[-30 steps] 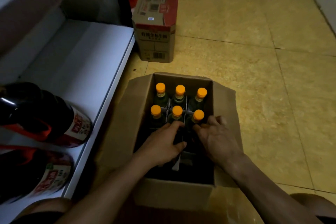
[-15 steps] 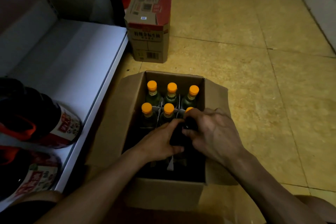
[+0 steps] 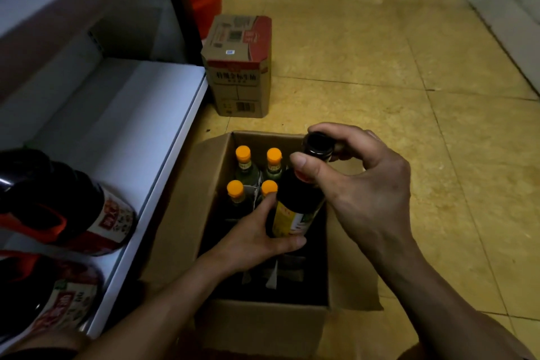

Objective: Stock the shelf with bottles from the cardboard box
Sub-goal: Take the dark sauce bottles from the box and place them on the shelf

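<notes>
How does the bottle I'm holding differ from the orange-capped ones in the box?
The held bottle has a black cap and dark body; the orange-capped bottles are pale green. The held bottle is tilted, gripped by left hand and right hand; the orange-capped bottles stand upright in the cardboard box. Both carry labels.

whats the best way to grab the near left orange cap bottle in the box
Take it by the neck just under the orange cap, coming straight down from above. The bottle stands upright, its body sunk in the cardboard box and hemmed in by the other bottles and the dividers, so only its top is free.
</notes>
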